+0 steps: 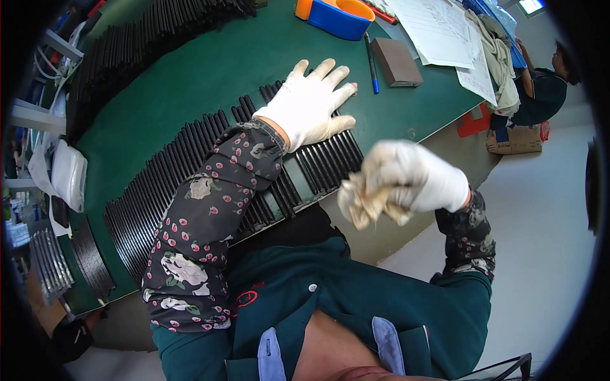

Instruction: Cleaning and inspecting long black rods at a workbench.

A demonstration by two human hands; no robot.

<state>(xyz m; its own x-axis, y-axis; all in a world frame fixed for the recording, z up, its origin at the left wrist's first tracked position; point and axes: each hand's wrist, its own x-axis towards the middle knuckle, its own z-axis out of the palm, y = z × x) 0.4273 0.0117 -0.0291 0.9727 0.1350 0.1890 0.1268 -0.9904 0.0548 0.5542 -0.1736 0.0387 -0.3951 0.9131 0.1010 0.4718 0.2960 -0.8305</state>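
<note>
Seemingly at a wiping step, the left hand [306, 108] spreads its empty grip across black rods [325, 168] on the tabletop [406, 114], while the right hand [422, 174] clenches a crumpled cloth [366, 206] that likely must reach them next.

Place: factory workshop
Table [190, 89]: green, rows of black rods [159, 174]
Co-worker [540, 89]: in matching dark-green shirt [548, 103]
Paper sheets [435, 28]: loose
</note>
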